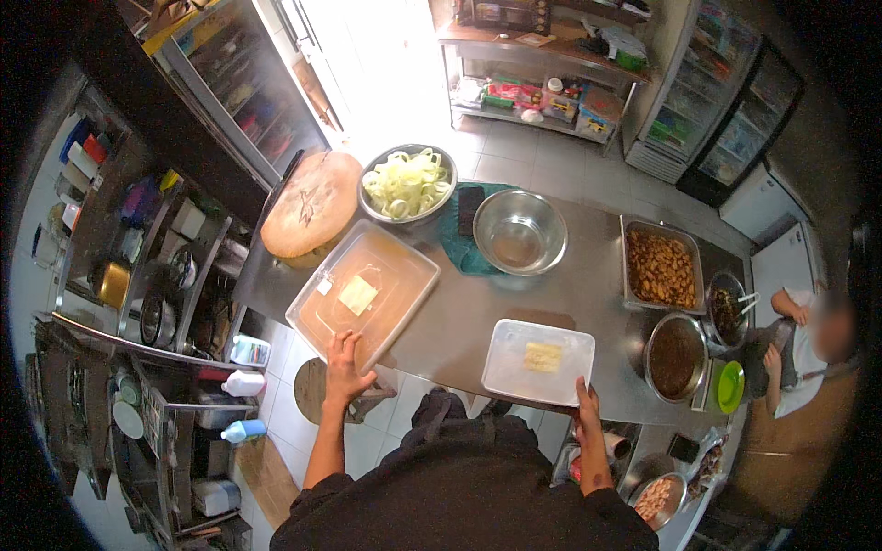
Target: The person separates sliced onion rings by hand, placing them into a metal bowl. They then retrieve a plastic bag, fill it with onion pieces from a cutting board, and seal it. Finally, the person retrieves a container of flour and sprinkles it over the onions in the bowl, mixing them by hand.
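Observation:
A large clear plastic container with a lid (396, 275) stands slanted at the left of the steel table, a pale paper label on top. At its near corner my left hand (346, 368) touches the lid and edge, fingers spread. My right hand (587, 413) grips the right near corner of a smaller white plastic container (506, 351), which also bears a pale label. This smaller one is at the table's front edge; whether it rests there or is lifted slightly, I cannot tell. What either container holds is unclear.
A round wooden chopping block (310, 206), a bowl of pale green sliced vegetable (406, 184) and a steel bowl (520, 233) stand behind. Rightward are a tray of brown food (661, 265) and a pot of dark sauce (675, 361). A person (803, 358) sits at far right; a stool (313, 392) is below left.

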`<state>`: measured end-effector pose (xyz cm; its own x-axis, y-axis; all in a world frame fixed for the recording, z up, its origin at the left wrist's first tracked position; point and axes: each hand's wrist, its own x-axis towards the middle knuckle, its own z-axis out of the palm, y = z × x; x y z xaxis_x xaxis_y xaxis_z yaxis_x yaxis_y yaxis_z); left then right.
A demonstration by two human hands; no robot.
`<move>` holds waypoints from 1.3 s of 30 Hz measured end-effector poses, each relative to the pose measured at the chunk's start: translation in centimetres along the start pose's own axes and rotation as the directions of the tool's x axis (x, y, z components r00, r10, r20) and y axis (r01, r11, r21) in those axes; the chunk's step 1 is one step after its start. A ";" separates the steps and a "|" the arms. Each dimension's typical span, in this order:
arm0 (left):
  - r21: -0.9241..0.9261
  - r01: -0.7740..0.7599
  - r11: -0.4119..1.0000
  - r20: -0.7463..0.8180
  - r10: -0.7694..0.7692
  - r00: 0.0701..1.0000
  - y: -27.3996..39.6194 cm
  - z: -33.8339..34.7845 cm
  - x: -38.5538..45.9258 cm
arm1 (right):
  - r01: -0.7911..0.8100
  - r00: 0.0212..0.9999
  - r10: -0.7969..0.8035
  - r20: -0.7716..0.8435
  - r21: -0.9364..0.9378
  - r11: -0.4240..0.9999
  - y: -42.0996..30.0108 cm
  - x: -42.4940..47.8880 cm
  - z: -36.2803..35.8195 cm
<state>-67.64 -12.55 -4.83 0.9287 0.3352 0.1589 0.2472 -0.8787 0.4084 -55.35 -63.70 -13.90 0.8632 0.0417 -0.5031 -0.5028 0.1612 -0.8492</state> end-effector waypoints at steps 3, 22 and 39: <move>-0.153 0.165 0.974 -0.094 -0.180 0.979 0.8 -0.3 1.1 | -0.013 1.000 0.013 0.010 -0.059 0.998 -0.6 1.4 0.2; -0.742 0.433 0.512 0.510 0.011 0.860 13.7 13.3 24.8 | -0.238 0.806 -0.103 -0.584 -0.477 0.846 -8.5 0.0 5.8; -0.726 0.183 0.663 0.468 0.280 0.838 17.1 14.7 20.4 | 0.670 0.711 -0.503 0.491 -0.689 0.276 -20.5 13.3 30.0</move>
<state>-40.43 -25.71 -7.80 0.9771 -0.1239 -0.1727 0.1336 -0.2743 0.9523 -32.22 -36.88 1.64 0.8895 0.4323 0.1480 0.4085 -0.6071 -0.6816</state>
